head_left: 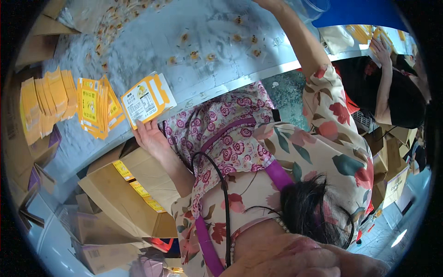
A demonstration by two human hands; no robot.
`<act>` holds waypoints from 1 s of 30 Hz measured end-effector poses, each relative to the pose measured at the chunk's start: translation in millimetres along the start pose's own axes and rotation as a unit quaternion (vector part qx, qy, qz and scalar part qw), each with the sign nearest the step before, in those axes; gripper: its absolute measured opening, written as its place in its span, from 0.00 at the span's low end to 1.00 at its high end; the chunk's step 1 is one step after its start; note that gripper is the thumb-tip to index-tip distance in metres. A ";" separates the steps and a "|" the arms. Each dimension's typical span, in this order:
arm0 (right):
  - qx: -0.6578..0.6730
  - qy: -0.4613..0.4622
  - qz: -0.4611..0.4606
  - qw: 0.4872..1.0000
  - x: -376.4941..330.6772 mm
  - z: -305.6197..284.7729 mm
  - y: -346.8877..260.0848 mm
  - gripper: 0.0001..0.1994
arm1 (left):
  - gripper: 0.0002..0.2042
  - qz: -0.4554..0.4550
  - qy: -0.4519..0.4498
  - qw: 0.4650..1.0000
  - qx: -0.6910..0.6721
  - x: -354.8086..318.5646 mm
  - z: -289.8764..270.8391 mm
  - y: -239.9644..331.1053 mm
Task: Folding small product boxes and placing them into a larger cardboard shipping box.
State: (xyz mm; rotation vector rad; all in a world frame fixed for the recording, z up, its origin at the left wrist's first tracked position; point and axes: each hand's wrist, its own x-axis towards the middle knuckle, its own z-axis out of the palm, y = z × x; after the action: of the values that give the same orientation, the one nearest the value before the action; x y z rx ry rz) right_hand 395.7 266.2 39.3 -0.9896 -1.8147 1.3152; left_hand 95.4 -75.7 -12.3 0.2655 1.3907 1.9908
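Observation:
My left hand (pixel 151 138) is at the near edge of the table, its fingers closed on the lower edge of a flat orange-and-white packet (pixel 140 100). White edges beside that packet suggest more than one layer, but I cannot tell how many. To its left lies a fanned stack of yellow-orange packets (pixel 92 105), and further left a second row of orange packets (pixel 50 99). My right arm reaches to the far side of the table. Only the base of my right hand (pixel 267 3) shows at the upper edge; its fingers are cut off.
Small clear sachets (pixel 194 55) with orange-brown contents lie scattered over the table (pixel 203 87). A clear plastic tub (pixel 316 7) stands near my right forearm. An open cardboard box (pixel 122 194) sits below the table edge. At the right, another person's hand (pixel 381 50) touches orange packets.

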 end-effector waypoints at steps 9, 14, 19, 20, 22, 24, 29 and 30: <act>-0.103 -0.098 -0.008 0.990 -30.2 43.0 0.0 0.15 | 0.16 -0.006 0.007 1.000 -0.022 5.9 -5.0 -8.2; -0.305 -0.124 -0.171 0.929 -47.6 80.4 -4.8 0.14 | 0.16 -0.001 0.003 1.000 -0.018 5.0 -4.2 -5.8; -0.278 -0.029 -0.236 0.931 -59.2 122.3 13.2 0.14 | 0.16 -0.003 0.005 1.000 -0.028 6.8 -5.6 -8.3; -0.268 -0.013 -0.231 0.935 -59.1 127.3 14.0 0.14 | 0.16 -0.002 0.006 1.000 -0.027 5.8 -4.3 -7.3; -0.295 -0.018 -0.207 0.933 -59.4 134.4 13.9 0.15 | 0.17 -0.014 0.006 1.000 -0.025 4.5 -1.1 -4.8; -0.324 -0.021 -0.185 0.928 -59.8 146.3 9.1 0.16 | 0.18 -0.010 0.004 1.000 -0.025 4.0 -0.7 -4.8; -0.430 -0.033 -0.237 0.870 -63.3 185.4 8.7 0.18 | 0.19 -0.006 0.003 1.000 -0.014 3.0 -2.7 -6.4; -0.430 -0.032 -0.240 0.870 -60.0 183.5 10.5 0.18 | 0.19 -0.010 0.004 1.000 -0.024 1.7 -0.2 -6.8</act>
State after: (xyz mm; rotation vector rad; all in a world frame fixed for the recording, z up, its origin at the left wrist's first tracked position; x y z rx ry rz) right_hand 269.4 134.1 -23.8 -0.8051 -2.5463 0.1928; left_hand 96.9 -73.4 -18.9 0.2203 1.3439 2.0085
